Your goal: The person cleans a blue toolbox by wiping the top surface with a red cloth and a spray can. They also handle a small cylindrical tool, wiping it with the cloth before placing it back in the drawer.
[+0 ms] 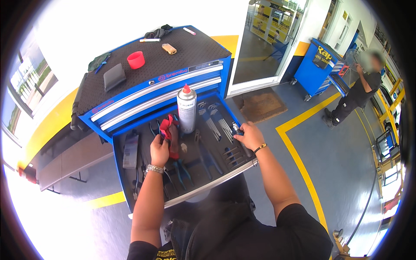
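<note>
My left hand (159, 151) is over the open tool drawer (203, 184), its fingers closed on a red, strap-like thing (167, 126) whose exact kind I cannot make out. Just right of it a white spray can (186, 110) with a red cap stands upright in the drawer. At the drawer's right edge my right hand (251, 138) is wrapped round a dark-handled tool (248, 151) with a silver end. Between the hands lie pliers (208, 161) with long dark handles and a set of hex keys (214, 123). A flat grey case (131, 149) is at the drawer's left.
The blue tool cabinet's black top (151, 69) bears a red cup (136, 60), a dark pouch (114, 77) and a tan device (169, 49). A bench (73, 162) is at left. Right are a doormat (260, 105), a blue tool cart (314, 69) and a standing person (357, 89).
</note>
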### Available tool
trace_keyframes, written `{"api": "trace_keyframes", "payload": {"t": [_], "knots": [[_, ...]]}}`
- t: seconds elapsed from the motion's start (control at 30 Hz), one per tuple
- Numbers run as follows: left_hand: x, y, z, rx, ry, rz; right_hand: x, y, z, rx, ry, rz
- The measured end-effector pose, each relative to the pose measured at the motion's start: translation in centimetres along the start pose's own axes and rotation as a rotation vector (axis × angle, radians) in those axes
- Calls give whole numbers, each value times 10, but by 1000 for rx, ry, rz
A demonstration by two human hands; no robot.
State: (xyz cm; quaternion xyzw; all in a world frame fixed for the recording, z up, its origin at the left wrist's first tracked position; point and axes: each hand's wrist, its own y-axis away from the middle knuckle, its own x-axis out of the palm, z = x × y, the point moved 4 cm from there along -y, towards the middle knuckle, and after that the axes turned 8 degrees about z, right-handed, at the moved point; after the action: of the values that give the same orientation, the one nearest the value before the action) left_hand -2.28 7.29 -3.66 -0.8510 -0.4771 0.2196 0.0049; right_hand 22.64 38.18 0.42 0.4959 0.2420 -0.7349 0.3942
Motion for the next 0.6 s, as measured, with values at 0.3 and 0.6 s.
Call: {"api": "trace_keyframes", "payload": {"t": [0.3,0.6], "knots": [[0,2,-4,25,10,-36,24,-5,-46,66,-426,31],[4,1,-11,4,-10,-8,45,-13,-76,260,-680,361]]}}
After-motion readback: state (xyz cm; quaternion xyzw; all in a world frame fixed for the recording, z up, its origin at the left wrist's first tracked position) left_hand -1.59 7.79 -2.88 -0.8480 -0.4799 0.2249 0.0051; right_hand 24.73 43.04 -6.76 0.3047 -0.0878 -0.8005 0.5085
